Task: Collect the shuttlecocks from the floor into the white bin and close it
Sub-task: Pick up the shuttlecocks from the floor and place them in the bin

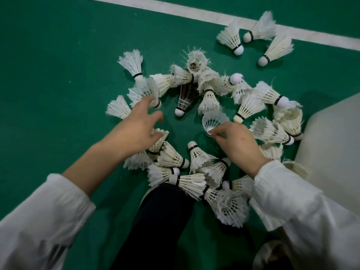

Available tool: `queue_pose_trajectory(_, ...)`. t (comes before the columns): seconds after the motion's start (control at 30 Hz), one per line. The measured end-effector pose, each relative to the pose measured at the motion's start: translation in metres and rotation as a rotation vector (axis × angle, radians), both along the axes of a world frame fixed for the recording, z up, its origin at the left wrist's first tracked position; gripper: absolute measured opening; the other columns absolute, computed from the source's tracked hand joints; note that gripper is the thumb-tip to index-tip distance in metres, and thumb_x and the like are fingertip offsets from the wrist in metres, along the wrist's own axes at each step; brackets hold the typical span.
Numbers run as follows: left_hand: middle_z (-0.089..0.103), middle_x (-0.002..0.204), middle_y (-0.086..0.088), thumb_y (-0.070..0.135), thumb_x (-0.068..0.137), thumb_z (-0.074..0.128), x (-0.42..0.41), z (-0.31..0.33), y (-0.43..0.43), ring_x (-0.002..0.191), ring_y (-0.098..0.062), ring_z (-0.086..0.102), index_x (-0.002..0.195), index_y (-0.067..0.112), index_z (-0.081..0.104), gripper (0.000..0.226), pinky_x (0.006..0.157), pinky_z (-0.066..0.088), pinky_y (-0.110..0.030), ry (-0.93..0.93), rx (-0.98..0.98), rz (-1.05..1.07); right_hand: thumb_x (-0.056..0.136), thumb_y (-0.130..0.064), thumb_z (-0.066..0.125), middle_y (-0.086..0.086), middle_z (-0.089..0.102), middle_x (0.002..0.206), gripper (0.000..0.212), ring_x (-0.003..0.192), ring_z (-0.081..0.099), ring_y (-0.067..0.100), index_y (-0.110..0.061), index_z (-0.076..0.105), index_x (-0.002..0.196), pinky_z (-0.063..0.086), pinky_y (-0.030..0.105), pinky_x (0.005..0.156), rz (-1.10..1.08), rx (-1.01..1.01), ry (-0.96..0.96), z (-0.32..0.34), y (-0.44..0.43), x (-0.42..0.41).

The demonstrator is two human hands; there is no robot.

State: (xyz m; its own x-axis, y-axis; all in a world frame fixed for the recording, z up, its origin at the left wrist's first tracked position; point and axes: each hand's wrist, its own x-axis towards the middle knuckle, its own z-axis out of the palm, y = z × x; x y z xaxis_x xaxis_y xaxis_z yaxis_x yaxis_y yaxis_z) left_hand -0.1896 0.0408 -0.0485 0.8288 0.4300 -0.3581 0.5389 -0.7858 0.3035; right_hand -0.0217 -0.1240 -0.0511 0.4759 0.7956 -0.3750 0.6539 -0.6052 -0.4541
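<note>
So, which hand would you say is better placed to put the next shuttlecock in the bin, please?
Right. The right hand pinches a shuttlecock and is nearer the white bin; the left hand is open and farther off.

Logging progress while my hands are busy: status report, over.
Left hand open over the pile. Right hand pinches one shuttlecock. Many more on floor; bin at right, no obstruction seen.

The right hand [238,142] pinches a mesh-skirted shuttlecock [215,119] by its base. The left hand [139,124] spreads its fingers over the feathered shuttlecocks [196,156] that ring both hands on the green floor [58,75]. A dark shuttlecock [185,98] lies beyond, between the hands. The white bin [331,145] stands just right of the right hand.
</note>
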Motion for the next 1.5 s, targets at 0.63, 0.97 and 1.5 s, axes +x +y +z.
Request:
queue_pose_trajectory(0.63,0.049,0.113,-0.004,0.028,0.077,0.070,0.010,0.044,-0.002,0.094,-0.016,0.050,0.098,0.007,0.062,0.030,0.078,0.036,-0.024,-0.235,0.063,0.107,0.090,-0.017,0.057,0.004,0.070,0.099,0.019,0.090,0.060,0.016,-0.010,0.070,0.102,0.040,0.024,0.077,-0.074,0.180,0.094,0.052,0.006,0.021)
queue_pose_trajectory(0.97,0.047,0.117,-0.002,0.033,0.083,0.063,0.157,0.161,-0.061,0.095,-0.015,0.049,0.103,0.012,0.060,0.029,0.078,0.034,-0.023,-0.322,0.024,-0.384,0.092,-0.031,0.052,-0.010,0.060,0.087,0.021,0.082,0.055,0.008,-0.018,0.068,0.098,0.036,0.014,0.058,-0.033,0.135,-0.059,0.171,-0.074,0.104)
queue_pose_trajectory(1.5,0.046,0.116,0.002,0.037,0.083,0.063,0.270,0.137,-0.277,0.095,-0.010,0.045,0.095,0.018,0.065,0.022,0.076,0.031,-0.022,-0.399,-0.281,-0.567,0.087,-0.028,0.060,-0.005,0.069,0.104,0.019,0.086,0.062,0.016,-0.023,0.073,0.100,0.042,0.026,0.076,-0.292,-0.238,-0.151,0.156,-0.327,0.128)
